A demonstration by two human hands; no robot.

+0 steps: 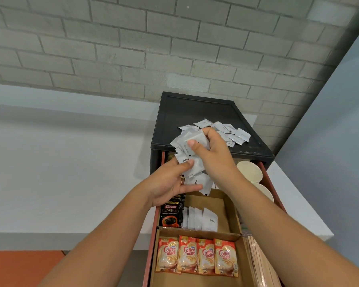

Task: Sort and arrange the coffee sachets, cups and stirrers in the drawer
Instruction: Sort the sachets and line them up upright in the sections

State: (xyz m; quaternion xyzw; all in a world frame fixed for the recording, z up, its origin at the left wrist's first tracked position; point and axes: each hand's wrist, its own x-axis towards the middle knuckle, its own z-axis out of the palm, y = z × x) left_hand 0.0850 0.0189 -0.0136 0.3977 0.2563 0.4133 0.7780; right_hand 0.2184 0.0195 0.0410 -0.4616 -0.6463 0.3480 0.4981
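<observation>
Left hand (168,184) and right hand (212,156) clutch white coffee sachets (181,140) (a loose bunch) above the drawer (272,186).

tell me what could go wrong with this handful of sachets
1. The sachets held between left hand and right hand are fanned out loosely; some could slip and drop among the cups or Kopiko packs in the drawer.
2. The pile on the cabinet top lies near its right edge; a brushing hand could knock some off.
</observation>
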